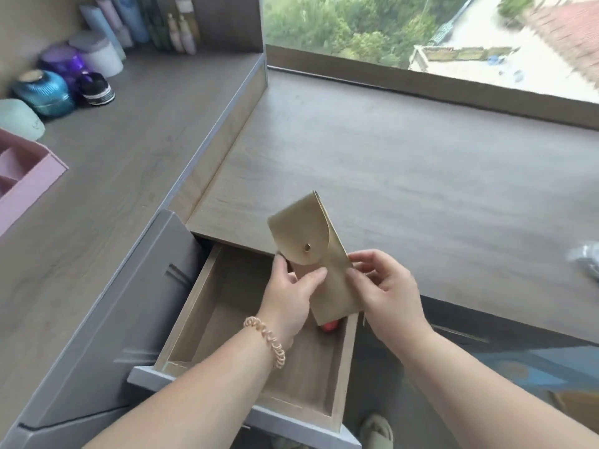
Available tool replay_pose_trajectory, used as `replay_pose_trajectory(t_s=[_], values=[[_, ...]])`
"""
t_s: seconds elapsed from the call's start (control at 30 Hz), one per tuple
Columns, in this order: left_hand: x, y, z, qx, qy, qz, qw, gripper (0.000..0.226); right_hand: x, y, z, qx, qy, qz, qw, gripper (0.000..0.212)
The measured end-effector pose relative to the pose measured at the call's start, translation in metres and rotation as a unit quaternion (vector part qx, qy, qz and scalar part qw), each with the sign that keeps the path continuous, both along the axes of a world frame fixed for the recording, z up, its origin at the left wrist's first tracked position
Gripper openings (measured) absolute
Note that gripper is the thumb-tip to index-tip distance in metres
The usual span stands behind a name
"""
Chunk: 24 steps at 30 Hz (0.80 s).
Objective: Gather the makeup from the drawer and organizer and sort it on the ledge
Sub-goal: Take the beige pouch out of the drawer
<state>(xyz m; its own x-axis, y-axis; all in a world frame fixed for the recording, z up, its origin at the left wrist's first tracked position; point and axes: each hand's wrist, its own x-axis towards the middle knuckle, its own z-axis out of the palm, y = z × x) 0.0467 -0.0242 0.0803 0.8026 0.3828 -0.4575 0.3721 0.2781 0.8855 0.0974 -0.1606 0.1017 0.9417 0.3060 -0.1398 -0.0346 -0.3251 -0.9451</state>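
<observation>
A tan snap-flap pouch [319, 251] is held upright over the open wooden drawer [194, 306]. My left hand [290, 293] grips its left edge, thumb on the front below the flap. My right hand [385, 286] pinches its right edge. The brass snap looks fastened. A small red item [329, 326] shows in the drawer just under the pouch. Beyond the drawer, the wood-grain window ledge [405, 176] stretches to the right. At the left edge a pink organizer [29, 179] stands on the desk top.
Jars and bottles [81, 69] line the back left of the desk [107, 176]. A low side panel [223, 134] separates desk and ledge. A blurred grey object [586, 257] lies at the ledge's right edge. The window glass rises behind the ledge. A slippered foot [377, 429] shows below.
</observation>
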Motion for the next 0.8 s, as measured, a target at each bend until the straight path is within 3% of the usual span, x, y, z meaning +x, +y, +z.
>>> replay_pose_trajectory(t_s=[0.27, 0.47, 0.8], values=[[0.059, -0.097, 0.065, 0.020, -0.094, -0.145, 0.985, 0.076, 0.025, -0.123, 0.054, -0.004, -0.079, -0.116, 0.990, 0.023], [0.085, -0.244, 0.083, 0.041, -0.099, -0.257, 0.960, 0.093, 0.033, -0.278, 0.071, -0.024, -0.120, -0.197, 0.973, 0.031], [0.129, -0.493, 0.090, 0.082, -0.100, -0.267, 0.955, 0.088, 0.060, -0.523, 0.084, -0.115, -0.144, -0.238, 0.954, 0.032]])
